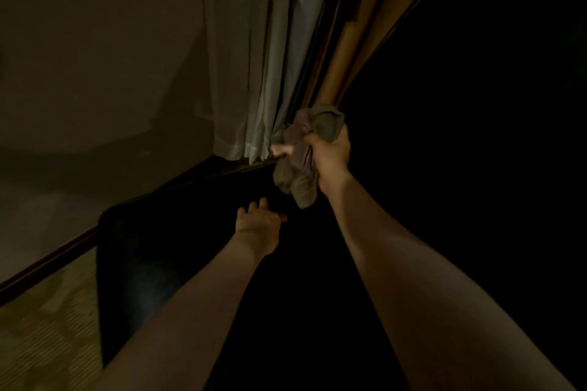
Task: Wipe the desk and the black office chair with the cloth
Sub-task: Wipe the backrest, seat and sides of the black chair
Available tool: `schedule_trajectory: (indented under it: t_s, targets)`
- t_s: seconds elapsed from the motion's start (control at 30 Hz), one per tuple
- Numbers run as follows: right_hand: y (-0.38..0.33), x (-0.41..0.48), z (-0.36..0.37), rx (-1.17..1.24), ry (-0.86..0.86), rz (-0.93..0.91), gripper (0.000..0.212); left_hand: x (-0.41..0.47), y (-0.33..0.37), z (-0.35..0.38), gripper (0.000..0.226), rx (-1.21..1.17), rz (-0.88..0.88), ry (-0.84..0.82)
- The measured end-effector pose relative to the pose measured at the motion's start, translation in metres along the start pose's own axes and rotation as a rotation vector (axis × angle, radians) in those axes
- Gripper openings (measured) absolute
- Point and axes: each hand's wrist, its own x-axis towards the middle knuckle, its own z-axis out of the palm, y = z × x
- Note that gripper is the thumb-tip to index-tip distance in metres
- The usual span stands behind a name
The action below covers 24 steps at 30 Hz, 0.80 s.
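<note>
Very dim room, most of the right half black.

- Right hand (330, 152): fist closed tight round a bunched cloth (298, 174), held up in the air just in front of the pale curtain (251, 89). Loose ends hang below the fist. The cloth is touching no surface that I can make out.
- Left hand (259, 222): lies on the top edge of a dark rounded shape, probably the black office chair (143, 247), with fingers bent over it.

Risks:
- The wadded cloth gives a small contact patch, so strokes may skip areas. In this light, missed spots would not show.
- The cloth is close to the curtain, and a sweep could snag or drag the fabric.
- If the chair rolls or swivels, pressure from a wipe could shove it away. The left hand's hold looks light.

Hard to make out:
- Desk: not identifiable. It may be the black mass at right, but I cannot tell.
- Chair seat, arms and base are lost in shadow.
- Right fingertips are buried in the cloth.
- Near left, carpet (41, 333) and a dark skirting board (47, 270) are visible.
</note>
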Motion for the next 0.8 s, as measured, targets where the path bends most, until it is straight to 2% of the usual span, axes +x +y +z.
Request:
schedule_trajectory:
  t_s: [0.07, 0.13, 0.27, 0.37, 0.43, 0.53, 0.67, 0.73, 0.8]
  targets:
    - [0.007, -0.005, -0.007, -0.200, -0.091, -0.085, 0.057, -0.003, -0.004, -0.004, 0.052, -0.039, -0.015, 0.006]
    - [0.008, -0.013, -0.020, -0.336, -0.134, -0.075, 0.052, -0.008, -0.010, -0.004, 0.051, -0.094, -0.057, -0.007]
    - [0.029, -0.047, -0.052, -0.912, 0.037, -0.054, 0.050, -0.020, -0.013, 0.008, 0.050, -0.161, -0.037, -0.068]
    - [0.067, -0.072, -0.077, -0.998, 0.119, -0.012, 0.058, -0.029, -0.010, 0.020, 0.050, -0.089, 0.008, -0.039]
    - [0.090, -0.075, -0.091, -0.971, 0.129, 0.087, 0.063, -0.033, -0.009, 0.029, 0.051, -0.028, 0.056, -0.043]
    - [0.108, -0.067, -0.089, -0.741, 0.208, 0.246, 0.064, -0.040, -0.004, 0.042, 0.057, 0.078, 0.089, -0.039]
    - [0.102, -0.049, -0.057, -0.631, 0.278, 0.261, 0.055, -0.042, -0.005, 0.055, 0.060, 0.080, 0.067, 0.016]
    - [0.092, -0.034, -0.039, -0.574, 0.217, 0.259, 0.054, -0.040, -0.012, 0.053, 0.058, 0.003, 0.070, 0.014]
    - [0.081, -0.020, -0.025, -0.387, -0.003, 0.252, 0.049, -0.039, -0.021, 0.050, 0.057, -0.083, 0.073, -0.003]
